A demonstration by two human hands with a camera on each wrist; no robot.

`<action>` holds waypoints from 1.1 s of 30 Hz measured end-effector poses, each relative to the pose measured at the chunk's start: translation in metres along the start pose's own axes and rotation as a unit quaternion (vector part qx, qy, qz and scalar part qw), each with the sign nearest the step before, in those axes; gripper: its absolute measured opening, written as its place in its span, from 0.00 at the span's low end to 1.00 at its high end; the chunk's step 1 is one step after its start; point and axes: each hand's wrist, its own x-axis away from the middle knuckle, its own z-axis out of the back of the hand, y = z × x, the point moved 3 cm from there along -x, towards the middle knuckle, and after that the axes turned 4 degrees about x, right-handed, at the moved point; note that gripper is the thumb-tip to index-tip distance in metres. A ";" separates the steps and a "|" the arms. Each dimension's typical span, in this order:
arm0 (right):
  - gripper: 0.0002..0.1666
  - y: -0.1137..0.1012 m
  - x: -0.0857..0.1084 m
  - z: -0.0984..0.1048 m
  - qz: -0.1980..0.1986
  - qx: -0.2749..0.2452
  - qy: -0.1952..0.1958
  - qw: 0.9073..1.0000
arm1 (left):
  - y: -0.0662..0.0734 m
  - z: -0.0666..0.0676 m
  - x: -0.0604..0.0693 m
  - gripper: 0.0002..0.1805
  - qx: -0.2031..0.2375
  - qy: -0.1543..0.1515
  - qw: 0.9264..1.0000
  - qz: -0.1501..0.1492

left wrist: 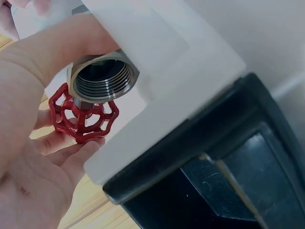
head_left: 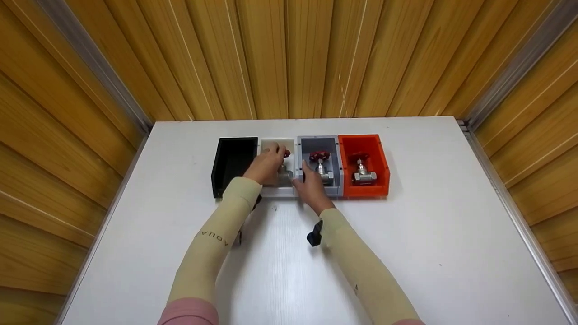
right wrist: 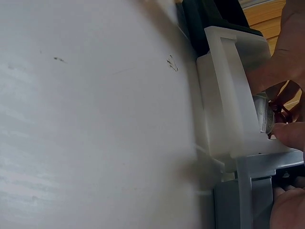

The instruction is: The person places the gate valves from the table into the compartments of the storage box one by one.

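A metal gate valve (left wrist: pixel 102 78) with a red handwheel (left wrist: pixel 82 126) lies in the white bin (head_left: pixel 277 192). My left hand (head_left: pixel 265 166) reaches into that bin and holds the valve, thumb on the metal body and fingers behind the handwheel in the left wrist view. The valve's threaded opening shows there. My right hand (head_left: pixel 312 188) straddles the wall between the white bin and the grey bin (head_left: pixel 341 192). Its thumb is at the valve's end in the right wrist view. The other fingers reach into the grey bin, partly hidden, beside a second valve (head_left: pixel 321 170).
A black bin (head_left: pixel 216 176) adjoins the white one on the left. On the right, an orange bin (head_left: pixel 384 185) holds another red-wheeled valve (head_left: pixel 364 177). The joined bins stand on a white table (head_left: pixel 280 271), with wood-patterned walls (head_left: pixel 289 58) around it.
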 end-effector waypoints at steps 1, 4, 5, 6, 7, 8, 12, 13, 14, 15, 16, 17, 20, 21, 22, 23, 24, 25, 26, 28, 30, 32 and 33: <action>0.44 0.000 0.000 0.000 0.001 0.000 0.000 1.000 | 0.000 0.000 0.000 0.34 0.001 0.001 1.000 -0.001; 0.44 0.001 0.000 -0.001 -0.001 0.003 -0.002 1.000 | 0.001 -0.001 -0.001 0.35 0.011 0.002 1.000 -0.002; 0.45 0.001 0.000 -0.001 -0.002 0.004 -0.003 1.000 | 0.000 -0.001 -0.001 0.35 0.014 0.000 1.000 -0.001; 0.45 0.001 0.001 -0.001 -0.005 0.004 -0.006 1.000 | 0.000 -0.002 -0.001 0.35 0.017 -0.002 1.000 0.002; 0.45 0.001 0.001 -0.001 -0.008 0.003 -0.008 1.000 | 0.000 -0.003 -0.001 0.36 0.021 -0.005 1.000 0.005; 0.45 0.001 0.001 -0.001 -0.011 0.003 -0.010 1.000 | -0.001 -0.003 -0.001 0.37 0.024 -0.008 1.000 0.008; 0.45 0.001 0.002 -0.001 -0.014 0.005 -0.011 1.000 | -0.001 -0.004 -0.002 0.38 0.029 -0.008 1.000 0.009; 0.45 0.001 0.002 -0.001 -0.013 0.006 -0.011 1.000 | -0.001 -0.004 -0.002 0.38 0.030 -0.008 0.999 0.008; 0.45 0.001 0.002 -0.001 -0.012 0.008 -0.010 1.000 | -0.001 -0.004 -0.002 0.38 0.032 -0.008 0.999 0.007; 0.45 0.001 0.002 -0.001 -0.012 0.009 -0.009 1.000 | -0.001 -0.004 -0.002 0.38 0.033 -0.008 0.999 0.006; 0.45 0.001 0.002 -0.001 -0.012 0.010 -0.008 1.000 | 0.000 -0.004 -0.002 0.38 0.034 -0.009 0.999 0.006; 0.45 0.001 0.001 -0.001 -0.012 0.009 -0.008 1.000 | 0.000 -0.004 -0.002 0.38 0.035 -0.011 0.999 0.007; 0.45 0.002 0.001 -0.001 -0.006 0.012 -0.006 1.000 | 0.000 -0.004 -0.001 0.40 0.032 -0.020 0.999 0.009; 0.45 0.002 0.001 -0.001 -0.002 0.013 -0.005 1.000 | 0.000 -0.005 -0.001 0.40 0.031 -0.022 0.999 0.010; 0.45 0.002 0.001 -0.001 0.001 0.015 -0.003 1.000 | -0.001 -0.005 -0.001 0.40 0.029 -0.022 0.999 0.011; 0.45 0.002 0.001 -0.001 0.004 0.017 -0.001 1.000 | -0.001 -0.005 -0.001 0.40 0.027 -0.023 0.999 0.012; 0.45 0.001 0.001 -0.001 0.008 0.019 0.001 1.000 | -0.001 -0.006 -0.001 0.40 0.025 -0.023 0.999 0.012; 0.45 0.001 0.000 0.000 0.009 0.018 0.002 1.000 | -0.001 -0.006 -0.001 0.40 0.025 -0.022 0.999 0.013; 0.45 0.001 0.000 0.000 0.009 0.017 0.002 1.000 | -0.001 -0.006 0.000 0.40 0.024 -0.022 0.999 0.014; 0.45 0.001 0.000 0.000 0.006 0.014 0.002 1.000 | -0.002 -0.008 0.000 0.40 0.023 -0.023 0.999 0.014; 0.46 0.001 0.000 0.000 0.003 0.010 0.000 1.000 | -0.001 -0.009 0.000 0.40 0.023 -0.024 0.999 0.013; 0.46 0.001 0.000 0.000 0.000 0.008 -0.002 1.000 | -0.001 -0.010 -0.001 0.39 0.023 -0.024 0.999 0.014; 0.46 0.001 0.000 0.000 0.000 0.008 -0.002 1.000 | -0.001 -0.010 -0.001 0.39 0.021 -0.024 0.999 0.013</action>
